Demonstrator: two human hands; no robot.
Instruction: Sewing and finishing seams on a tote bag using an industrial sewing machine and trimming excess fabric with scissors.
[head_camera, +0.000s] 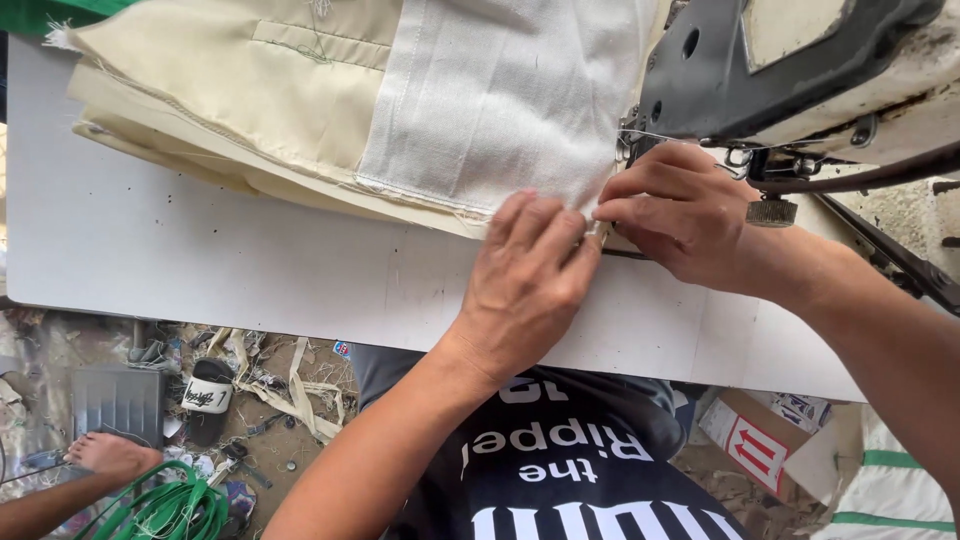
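White cloth (500, 100), a coarse woven panel, lies on top of a cream fabric piece (230, 90) at the far side of the white table (200, 260), its near edge frayed and running up to the sewing machine (800, 60). My left hand (525, 280) lies flat on that near edge, fingers together and pressing the cloth down onto the table. My right hand (680, 210) sits just beside it, thumb and forefinger pinched shut on the corner of the white cloth right under the machine's head, where the needle area is hidden behind my knuckles. The two hands touch at the fingertips. The cream fabric spreads out to the left in folded layers, with a stitched seam showing near the top. Below the table edge I see my dark shirt, a littered floor with cloth scraps, a green cord (170, 510), a bare foot (110, 455) of another person, and a cardboard box (760, 445) on my right.
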